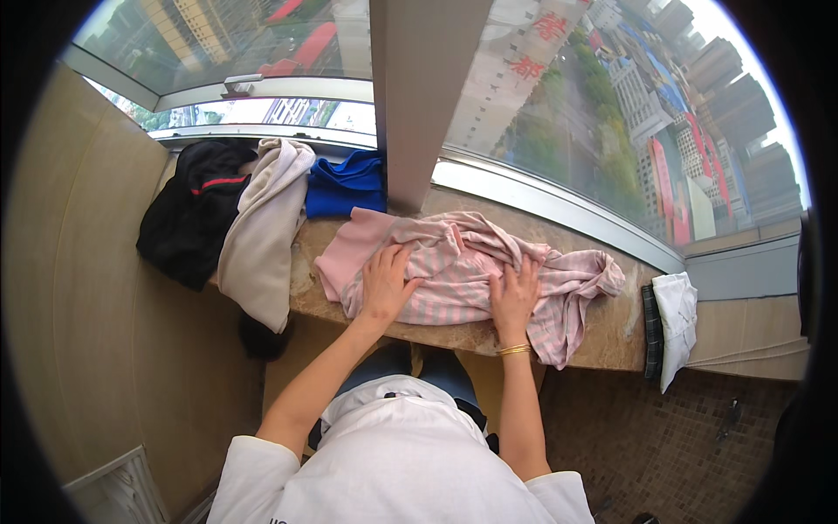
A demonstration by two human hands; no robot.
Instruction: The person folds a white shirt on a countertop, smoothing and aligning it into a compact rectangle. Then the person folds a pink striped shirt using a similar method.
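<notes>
A pink-and-grey striped knit garment (458, 304) with a plain pink band at its left end lies rumpled on the marble windowsill (308, 262). My left hand (386, 281) rests palm down on its left part, thumb apart from the fingers. Farther right, my right hand (516, 295) presses flat on the cloth, its fingertips by a bunched fold. Gold bangles (515, 350) circle the right wrist. One sleeve-like end (605, 272) stretches right along the sill, and another part (556, 340) droops over the front edge.
Left on the sill lie a black garment (190, 229), a beige knit garment (262, 262) hanging over the edge, and a folded blue cloth (347, 187). White (674, 321) and dark checked clothes (651, 331) are at the right end. A window post (422, 98) stands behind; the left window (242, 85) is ajar.
</notes>
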